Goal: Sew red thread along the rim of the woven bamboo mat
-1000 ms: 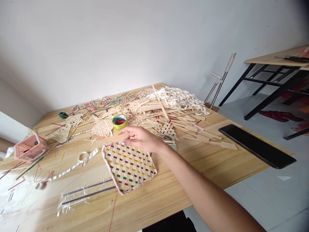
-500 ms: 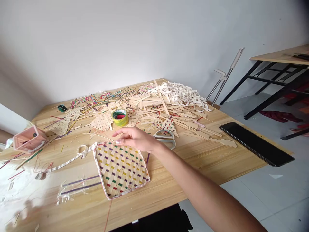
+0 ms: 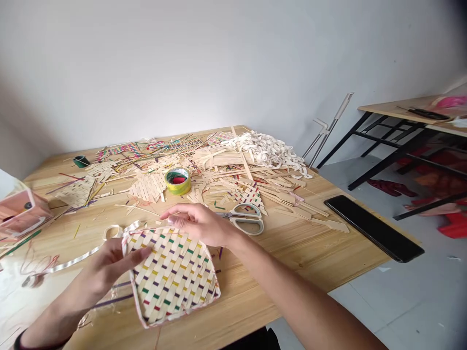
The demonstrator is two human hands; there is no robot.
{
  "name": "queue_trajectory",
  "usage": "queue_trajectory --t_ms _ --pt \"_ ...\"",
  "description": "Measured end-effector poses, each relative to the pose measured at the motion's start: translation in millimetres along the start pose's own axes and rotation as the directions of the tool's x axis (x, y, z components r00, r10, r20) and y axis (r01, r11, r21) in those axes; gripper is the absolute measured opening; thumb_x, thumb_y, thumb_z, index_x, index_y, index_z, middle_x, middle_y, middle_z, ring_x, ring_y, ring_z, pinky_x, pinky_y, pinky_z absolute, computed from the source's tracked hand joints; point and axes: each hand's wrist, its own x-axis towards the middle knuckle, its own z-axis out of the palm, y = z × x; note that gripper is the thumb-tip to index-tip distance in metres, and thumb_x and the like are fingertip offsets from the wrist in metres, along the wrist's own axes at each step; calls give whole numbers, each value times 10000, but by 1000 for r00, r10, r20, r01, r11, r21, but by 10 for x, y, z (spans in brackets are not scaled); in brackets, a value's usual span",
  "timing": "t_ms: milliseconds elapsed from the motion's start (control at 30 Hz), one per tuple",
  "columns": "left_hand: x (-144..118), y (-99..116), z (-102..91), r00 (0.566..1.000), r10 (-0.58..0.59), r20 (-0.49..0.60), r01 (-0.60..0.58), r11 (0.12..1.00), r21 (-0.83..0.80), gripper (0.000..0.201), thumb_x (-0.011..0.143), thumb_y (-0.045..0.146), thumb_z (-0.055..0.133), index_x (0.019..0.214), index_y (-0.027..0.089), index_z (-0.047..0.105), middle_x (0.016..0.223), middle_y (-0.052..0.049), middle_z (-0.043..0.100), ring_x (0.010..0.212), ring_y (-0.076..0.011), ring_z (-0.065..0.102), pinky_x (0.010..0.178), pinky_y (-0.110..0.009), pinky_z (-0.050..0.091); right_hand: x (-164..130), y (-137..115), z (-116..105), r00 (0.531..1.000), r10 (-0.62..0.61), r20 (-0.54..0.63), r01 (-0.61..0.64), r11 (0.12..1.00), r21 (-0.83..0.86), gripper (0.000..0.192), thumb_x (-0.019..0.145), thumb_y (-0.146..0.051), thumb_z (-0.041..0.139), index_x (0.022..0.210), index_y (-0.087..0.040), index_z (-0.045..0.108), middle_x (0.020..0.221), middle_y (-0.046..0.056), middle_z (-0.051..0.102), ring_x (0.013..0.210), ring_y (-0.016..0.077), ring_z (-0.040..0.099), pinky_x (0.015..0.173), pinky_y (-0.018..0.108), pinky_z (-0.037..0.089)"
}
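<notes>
Both hands gripped the woven tray, which lay on the table with its long axis running away from the person. Left hand pinched the near-left rim, thumb on the weave; right hand arched over the far edge, fingers curled down, scissors just beyond.

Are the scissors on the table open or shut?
Shut: the scissors lie flat on the table, blades together, handles side by side.

Illumination is bright, diffuse daylight entering from the left. Glare washes out the pale wooden tabletop at lower left. Frame corners are darkened and blurred.
</notes>
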Motion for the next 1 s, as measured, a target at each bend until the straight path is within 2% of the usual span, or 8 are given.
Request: queue_trajectory --t_ms 67,233,400,500,600,767,867,1000 --pt "16 -59 -98 996 -64 58 67 996 -64 334 859 500 846 814 171 874 825 -99 831 725 -258 771 715 -305 644 -15 -23 -11 999 -31 -11 31 999 -35 345 1059 -450 621 1191 -163 759 1108 79 782 932 189 702 830 323 523" --pt "27 -167 -340 991 -128 -36 115 958 -264 268 716 450 958 765 196 886 686 -75 799 531 -209 708 625 -309 648 -75 -85 -2 997 -77 0 77 997 15 380 1083 -463 571 1214 -148 739 1204 100 763 1037 190 707 913 319 539" --pt "33 -144 -251 978 -197 -63 163 924 -346 287 598 444 1007 710 209 886 665 -96 795 584 -278 766 560 -312 644 -99 -124 -19 997 -63 -48 63 998 3 409 1093 -491 547 1218 -146 728 859 11 674 738 120 631 700 255 516" --pt "7 -113 -177 967 -245 -63 206 907 -367 329 542 461 1021 699 205 889 666 -113 798 526 -268 740 532 -332 641 -103 -121 -12 993 -79 -83 81 996 22 413 1098 -495 534 1203 -143 720 732 -31 612 641 100 605 629 241 478" --pt "-26 -109 -162 964 -256 -77 213 910 -356 339 544 465 1017 632 178 861 610 -119 770 508 -268 730 488 -303 603 -119 -129 8 986 -98 -135 100 995 13 364 1087 -475 560 1151 -150 710 697 -44 605 596 97 611 605 243 480" --pt "-79 -206 -200 975 -213 60 221 930 -293 318 711 490 941 703 185 850 655 -91 777 539 -231 714 522 -276 577 -130 -140 -11 977 -142 -160 146 989 15 213 1050 -357 617 1108 -170 700 688 -49 571 608 101 565 610 255 458" --pt "-126 -288 -207 972 -216 95 232 949 -214 326 787 507 888 750 187 836 712 -81 794 603 -233 719 546 -263 553 -112 -121 -48 982 -117 -147 131 988 87 197 1023 -356 642 1096 -178 683 724 -40 557 634 107 523 614 264 430" --pt "-155 -295 -167 965 -238 112 249 963 -105 381 826 557 845 760 183 812 707 -66 779 617 -227 710 568 -258 530 -92 -82 -75 986 -73 -152 85 994 74 199 983 -348 684 1089 -184 647 788 -35 524 699 117 508 660 274 430"
